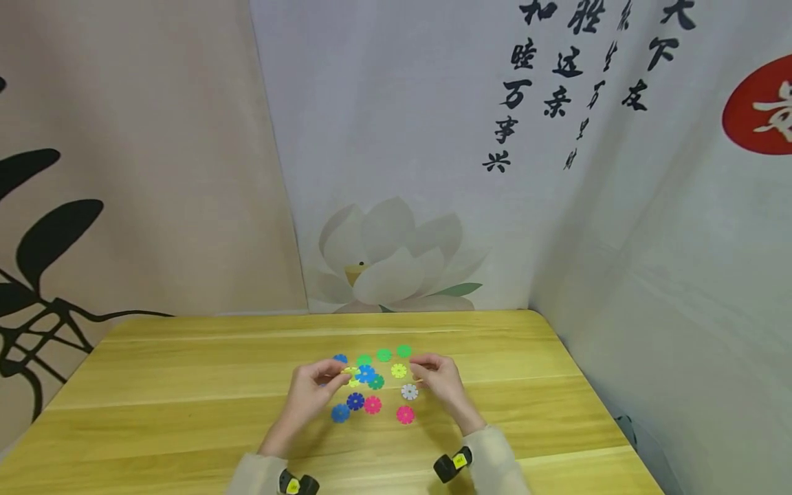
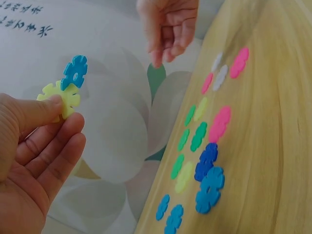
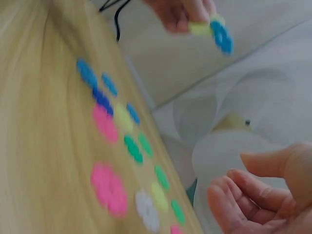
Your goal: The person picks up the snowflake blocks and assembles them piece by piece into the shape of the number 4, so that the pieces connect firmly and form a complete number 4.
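Left hand [image 2: 34,161] raised above the wooden table [image 1: 185,385], thumb and forefinger pinching a pale yellow snowflake disc [image 2: 61,99]. A blue snowflake disc [image 2: 74,71] is slotted edgewise into the yellow disc's upper rim, so the 2 stand joined at an angle, clear of the table. In the head view this pair sits just above the spread of loose discs, at the left hand's fingertips.

Right hand [image 1: 438,379] is close by on the other side of the spread, fingers loosely curled. The right wrist view shows the fingers [image 3: 243,200] relaxed with nothing between them; the head view hints at something thin near the fingertips, but it is too small to tell.

Loose discs lie flat on the table between and ahead of the 2 hands: a white disc [image 1: 410,392] just beside the right hand, a yellow-green disc [image 1: 399,370] near it, 2 pink discs [image 1: 405,414] toward the near side, a dark blue disc [image 1: 355,401] and a lighter blue disc [image 1: 340,413] next to it, and 3 green discs [image 1: 384,355] in a row at the far edge of the group. Some discs overlap or touch under the left hand; the exact count there is unclear.

Backdrop: printed cloth with a lotus flower [image 1: 390,258] and black calligraphy [image 1: 557,75], hanging right behind the table's far edge. Black wrist-mounted cameras [image 1: 454,464] show at the cuffs of light sleeves.
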Demonstrator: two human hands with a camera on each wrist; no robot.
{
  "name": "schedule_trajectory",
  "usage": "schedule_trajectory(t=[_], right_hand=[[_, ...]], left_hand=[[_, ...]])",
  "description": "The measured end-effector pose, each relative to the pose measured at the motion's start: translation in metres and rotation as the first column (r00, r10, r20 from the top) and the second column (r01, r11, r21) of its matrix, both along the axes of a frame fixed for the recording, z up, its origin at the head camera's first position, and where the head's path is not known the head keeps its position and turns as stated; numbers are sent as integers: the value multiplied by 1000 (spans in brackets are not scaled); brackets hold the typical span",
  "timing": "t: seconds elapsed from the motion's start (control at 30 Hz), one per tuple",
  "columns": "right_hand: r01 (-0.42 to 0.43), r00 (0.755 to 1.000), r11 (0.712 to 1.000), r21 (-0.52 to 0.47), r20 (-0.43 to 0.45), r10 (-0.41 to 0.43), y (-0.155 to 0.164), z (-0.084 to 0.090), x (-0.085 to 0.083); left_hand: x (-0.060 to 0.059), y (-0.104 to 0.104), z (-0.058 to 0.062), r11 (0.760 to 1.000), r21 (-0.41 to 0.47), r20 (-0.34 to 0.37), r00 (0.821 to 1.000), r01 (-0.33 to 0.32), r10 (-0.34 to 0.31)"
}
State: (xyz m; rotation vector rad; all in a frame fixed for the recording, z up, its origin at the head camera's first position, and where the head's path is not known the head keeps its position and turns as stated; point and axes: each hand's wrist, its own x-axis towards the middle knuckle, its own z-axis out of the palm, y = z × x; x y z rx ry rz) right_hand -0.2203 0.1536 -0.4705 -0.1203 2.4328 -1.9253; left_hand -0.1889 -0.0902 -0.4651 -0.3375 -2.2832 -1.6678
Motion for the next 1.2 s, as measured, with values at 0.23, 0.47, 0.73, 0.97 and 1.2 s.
schedule_trajectory(t=[0.23,0.47,0.73,0.97,1.2], right_hand=[[93,996,984,154,-26,-90,24,-19,-11],[134,990,935,329,-83,-113,35,-32,-19],[81,996,901,426,-78,-52,38,-37,-23],[74,996,869,488,-82,-39,38,-37,-27],[62,998,849,524,-24,-58,38,-35,-30]], left_hand=[[-1,-5,-4,1000,-13,-1,1000,11,-11],[0,-6,-5,1000,-10,-2,1000,12,-12],[-1,-8,-4,1000,-4,34,999,29,-28],[0,-8,-4,1000,-11,24,999,24,-24],[1,-7,-4,1000,-15,19,1000,20,-19]])
